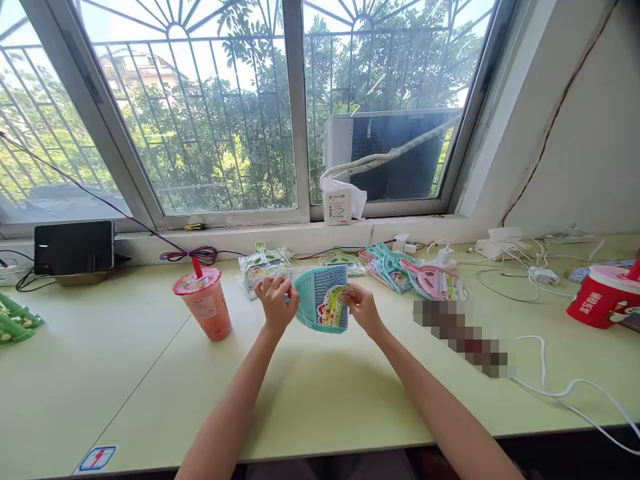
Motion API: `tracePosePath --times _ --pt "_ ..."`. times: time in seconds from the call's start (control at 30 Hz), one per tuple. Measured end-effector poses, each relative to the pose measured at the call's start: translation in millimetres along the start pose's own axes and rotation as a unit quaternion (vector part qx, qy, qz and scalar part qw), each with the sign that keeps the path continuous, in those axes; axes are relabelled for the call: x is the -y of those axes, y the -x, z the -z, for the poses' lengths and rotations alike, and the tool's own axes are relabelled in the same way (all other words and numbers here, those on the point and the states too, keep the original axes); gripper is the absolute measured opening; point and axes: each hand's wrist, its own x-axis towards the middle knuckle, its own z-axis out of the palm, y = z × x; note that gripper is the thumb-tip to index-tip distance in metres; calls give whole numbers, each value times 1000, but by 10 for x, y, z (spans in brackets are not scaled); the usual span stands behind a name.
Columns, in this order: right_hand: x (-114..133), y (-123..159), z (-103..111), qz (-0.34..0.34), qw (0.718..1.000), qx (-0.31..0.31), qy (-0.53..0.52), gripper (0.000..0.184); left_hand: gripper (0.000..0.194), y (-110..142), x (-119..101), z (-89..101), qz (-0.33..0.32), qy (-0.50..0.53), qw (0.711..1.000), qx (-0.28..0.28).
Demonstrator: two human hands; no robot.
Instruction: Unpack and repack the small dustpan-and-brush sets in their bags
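Observation:
Above the pale green table (310, 393) I hold a small teal dustpan (323, 298) with a colourful label card, apparently in a clear bag. My left hand (275, 303) is closed on its left edge. My right hand (361, 308) pinches the right edge at the label. Behind it lie packed dustpan sets: one bagged green set (261, 265) and another green set (343, 260) near the window sill. A fanned pile of teal and pink sets (415, 273) lies to the right.
A pink drink cup (204, 303) with a red straw stands left of my hands. A black device (74, 247) sits at the back left, a red cup (603, 297) at the far right. White chargers and cables (530, 267) trail across the right side. Green items (15, 320) lie at the left edge.

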Motion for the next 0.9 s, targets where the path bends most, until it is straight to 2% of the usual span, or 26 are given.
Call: tracePosePath --times 0.07,0.13,0.17,0.23,0.33,0.4,0.47,0.57,0.67,0.73,0.9 --pt "-18 -4 -12 -11 1000 12 -13 31 27 14 3 -18 1 24 999 22" --pt "-43 -8 -41 -30 999 16 -33 32 33 45 -17 -40 29 64 997 13" --pt "-57 -12 -56 -42 998 12 -48 34 36 56 -26 -46 53 83 995 -13" --pt "-82 -27 -75 -64 994 -12 -83 40 37 50 -24 -46 110 97 984 -101" --pt "-111 -57 -54 -75 985 -83 -128 47 29 -28 70 -32 190 97 949 -233" --pt "-121 -76 -10 -74 977 -131 -149 47 28 -86 188 -51 247 138 923 -261" --pt "-124 -90 42 -75 970 -164 -163 46 31 -109 313 -115 308 223 900 -216" --pt "-116 -110 103 -76 966 -184 -164 48 43 -65 442 -257 388 358 847 -56" --pt "-110 -136 134 -78 973 -170 -133 49 57 5 478 -360 408 427 803 79" --pt "-122 -149 139 -80 981 -142 -106 50 62 29 476 -379 402 439 796 110" --pt "-186 -135 103 -92 989 -87 -79 51 59 8 469 -321 430 450 771 136"
